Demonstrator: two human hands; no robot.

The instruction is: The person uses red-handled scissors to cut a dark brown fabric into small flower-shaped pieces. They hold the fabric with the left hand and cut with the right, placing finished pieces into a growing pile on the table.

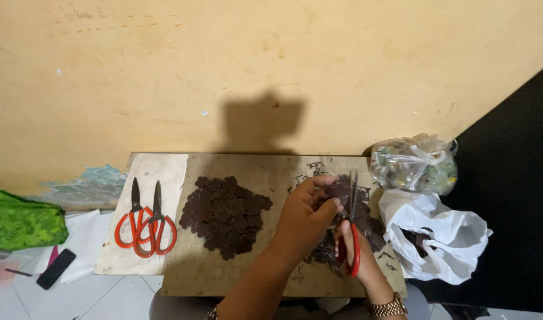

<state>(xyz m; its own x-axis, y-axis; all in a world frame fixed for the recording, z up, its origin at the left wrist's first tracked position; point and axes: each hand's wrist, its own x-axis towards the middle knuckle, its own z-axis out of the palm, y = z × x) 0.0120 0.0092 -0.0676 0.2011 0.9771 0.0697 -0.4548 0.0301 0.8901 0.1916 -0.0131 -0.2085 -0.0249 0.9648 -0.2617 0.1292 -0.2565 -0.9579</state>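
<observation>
Nearest the lens, a gold-coloured link wristwatch [387,308] is seen on the right wrist. Red-handled scissors [352,234] are gripped by the right hand [357,255], fingers closed through the loops, the dark blades raised and slightly parted. A dark brown scalloped disc [338,191], thin and matte, is pinched between thumb and fingertips of the left hand [304,216], just beside the blades. Dark offcuts [326,252] are scattered beneath both hands on a worn wooden board [200,272]. One flat heap of cut discs [225,215] is laid mid-board. Two spare red-handled scissors [146,224] are rested, overlapping, at the board's pale left end. To the right, one crumpled white plastic bag [437,237] is shown, and beyond it one knotted clear bag [413,163] of small mixed-colour pieces, against a yellow plastered wall [224,77].
</observation>
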